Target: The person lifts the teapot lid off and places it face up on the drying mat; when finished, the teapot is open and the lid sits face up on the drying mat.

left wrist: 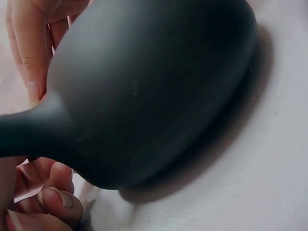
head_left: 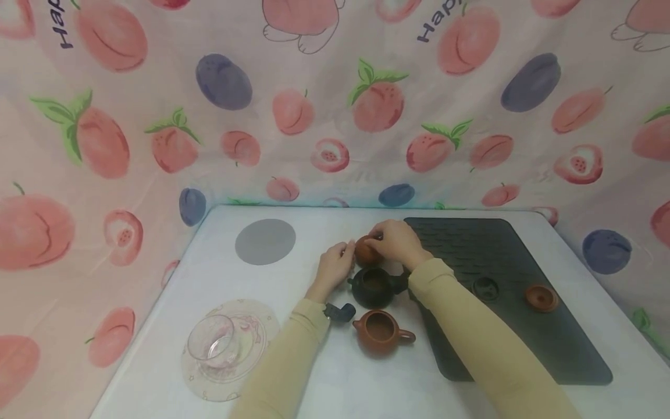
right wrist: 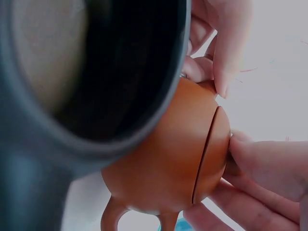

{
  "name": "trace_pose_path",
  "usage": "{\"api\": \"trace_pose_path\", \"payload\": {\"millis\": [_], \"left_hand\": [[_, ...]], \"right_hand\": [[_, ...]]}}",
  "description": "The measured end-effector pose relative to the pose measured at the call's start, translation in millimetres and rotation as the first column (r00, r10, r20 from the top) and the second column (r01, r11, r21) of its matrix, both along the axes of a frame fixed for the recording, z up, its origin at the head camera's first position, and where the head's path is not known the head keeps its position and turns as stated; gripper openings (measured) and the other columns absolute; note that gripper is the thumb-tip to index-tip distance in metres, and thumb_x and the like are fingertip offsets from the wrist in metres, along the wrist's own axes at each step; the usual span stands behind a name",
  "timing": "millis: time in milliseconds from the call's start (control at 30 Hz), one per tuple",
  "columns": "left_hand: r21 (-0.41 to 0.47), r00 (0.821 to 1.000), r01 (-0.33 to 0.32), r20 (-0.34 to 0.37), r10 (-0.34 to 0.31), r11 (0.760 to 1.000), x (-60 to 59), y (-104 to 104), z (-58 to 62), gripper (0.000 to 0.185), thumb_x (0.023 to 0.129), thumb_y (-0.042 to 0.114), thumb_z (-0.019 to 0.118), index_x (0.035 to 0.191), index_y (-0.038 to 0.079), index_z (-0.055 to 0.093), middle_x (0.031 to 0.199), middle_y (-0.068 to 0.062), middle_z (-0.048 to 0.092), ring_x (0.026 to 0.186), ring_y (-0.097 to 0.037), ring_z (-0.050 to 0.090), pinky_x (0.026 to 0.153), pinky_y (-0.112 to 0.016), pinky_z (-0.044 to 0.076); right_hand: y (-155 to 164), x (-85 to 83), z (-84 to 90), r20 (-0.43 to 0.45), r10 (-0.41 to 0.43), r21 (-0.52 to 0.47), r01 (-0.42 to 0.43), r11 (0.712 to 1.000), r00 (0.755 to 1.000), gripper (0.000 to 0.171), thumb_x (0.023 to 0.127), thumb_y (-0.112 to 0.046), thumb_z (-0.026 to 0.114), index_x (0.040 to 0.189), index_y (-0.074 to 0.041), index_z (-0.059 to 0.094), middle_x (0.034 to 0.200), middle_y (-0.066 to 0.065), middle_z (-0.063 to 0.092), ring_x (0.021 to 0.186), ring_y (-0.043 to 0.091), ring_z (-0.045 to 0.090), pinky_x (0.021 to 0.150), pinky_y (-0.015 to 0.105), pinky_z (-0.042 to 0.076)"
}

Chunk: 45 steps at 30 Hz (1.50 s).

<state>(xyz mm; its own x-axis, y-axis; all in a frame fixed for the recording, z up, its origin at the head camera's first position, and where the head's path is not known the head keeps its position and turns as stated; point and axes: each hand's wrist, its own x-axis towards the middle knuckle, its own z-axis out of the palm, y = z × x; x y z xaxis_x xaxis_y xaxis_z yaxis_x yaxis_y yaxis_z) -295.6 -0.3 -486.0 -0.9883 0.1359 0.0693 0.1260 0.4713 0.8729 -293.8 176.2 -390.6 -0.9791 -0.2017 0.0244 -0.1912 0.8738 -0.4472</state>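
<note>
A round reddish-brown teapot (right wrist: 159,149) with its lid (right wrist: 211,159) on stands at the back of a row of three. My right hand (head_left: 395,241) pinches the knob of that lid from above. My left hand (head_left: 332,270) is at the opposite side and holds the spout between its fingertips. Just in front sits a black teapot (head_left: 373,288), lidless, its spout toward the left. It fills much of both wrist views and hides part of the brown one. Nearest me is another reddish-brown teapot (head_left: 378,334), also lidless, handle to the right.
On the dark ridged mat (head_left: 523,349) at the right lie a black lid (head_left: 485,288) and a brown lid (head_left: 541,298). At the left, a clear glass cup (head_left: 211,340) stands on a round patterned coaster (head_left: 262,326). A grey disc (head_left: 265,241) lies at the back left.
</note>
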Motion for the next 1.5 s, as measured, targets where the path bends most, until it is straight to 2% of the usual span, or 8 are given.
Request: {"api": "trace_pose_path", "payload": {"millis": [267, 433, 767, 1133, 1500], "left_hand": [[-0.015, 1.000, -0.006, 0.002, 0.006, 1.000, 7.1, -0.5, -1.6, 0.045, 0.110, 0.044, 0.039, 0.083, 0.015, 0.061, 0.073, 0.000, 0.061, 0.065, -0.020, 0.053, 0.062, -0.036, 0.042], [-0.013, 1.000, -0.025, -0.005, 0.025, 1.000, 9.1, -0.9, 0.1, 0.045, 0.110, 0.044, 0.040, 0.083, 0.015, 0.061, 0.072, 0.001, 0.061, 0.063, -0.019, 0.053, 0.059, -0.035, 0.041], [-0.005, 0.999, -0.034, -0.019, 0.034, 0.999, 3.5, -1.6, 3.3, 0.040, 0.111, 0.042, 0.040, 0.088, 0.016, 0.059, 0.071, 0.002, 0.062, 0.059, -0.019, 0.051, 0.054, -0.034, 0.040], [-0.019, 1.000, -0.019, -0.020, 0.019, 1.000, 4.4, 2.5, 3.5, 0.039, 0.111, 0.043, 0.038, 0.091, 0.016, 0.057, 0.071, 0.003, 0.062, 0.058, -0.019, 0.050, 0.054, -0.033, 0.039], [-0.021, 1.000, -0.010, -0.003, 0.010, 1.000, 3.6, 2.3, 0.0, 0.036, 0.111, 0.040, 0.039, 0.091, 0.016, 0.056, 0.071, 0.003, 0.062, 0.056, -0.018, 0.050, 0.051, -0.032, 0.039]], "right_hand": [[-0.4, 4.3, -3.8, 0.011, -0.033, 0.008, 0.033, 0.999, 0.999, 0.024, 0.096, -0.032, 0.075, 0.109, -0.012, 0.079, 0.099, 0.004, 0.075, 0.092, 0.025, 0.067, 0.085, 0.045, 0.053], [-1.1, 4.8, -3.5, -0.007, -0.030, 0.004, 0.030, 1.000, 1.000, 0.023, 0.096, -0.034, 0.075, 0.108, -0.014, 0.079, 0.097, 0.002, 0.075, 0.092, 0.024, 0.067, 0.084, 0.044, 0.053], [-1.1, -1.7, -2.1, -0.048, -0.017, 0.007, 0.018, 1.000, 0.999, 0.026, 0.097, -0.037, 0.073, 0.110, -0.016, 0.079, 0.099, 0.001, 0.076, 0.095, 0.025, 0.068, 0.084, 0.045, 0.053], [2.0, -0.6, -4.9, -0.035, -0.057, -0.005, 0.057, 0.998, 0.998, 0.027, 0.095, -0.038, 0.075, 0.110, -0.016, 0.079, 0.099, 0.002, 0.076, 0.095, 0.026, 0.067, 0.084, 0.045, 0.053], [2.4, -1.0, -9.3, -0.020, -0.055, 0.005, 0.055, 0.998, 0.998, 0.025, 0.096, -0.037, 0.074, 0.111, -0.017, 0.079, 0.104, 0.002, 0.076, 0.099, 0.027, 0.068, 0.087, 0.046, 0.052]]}}
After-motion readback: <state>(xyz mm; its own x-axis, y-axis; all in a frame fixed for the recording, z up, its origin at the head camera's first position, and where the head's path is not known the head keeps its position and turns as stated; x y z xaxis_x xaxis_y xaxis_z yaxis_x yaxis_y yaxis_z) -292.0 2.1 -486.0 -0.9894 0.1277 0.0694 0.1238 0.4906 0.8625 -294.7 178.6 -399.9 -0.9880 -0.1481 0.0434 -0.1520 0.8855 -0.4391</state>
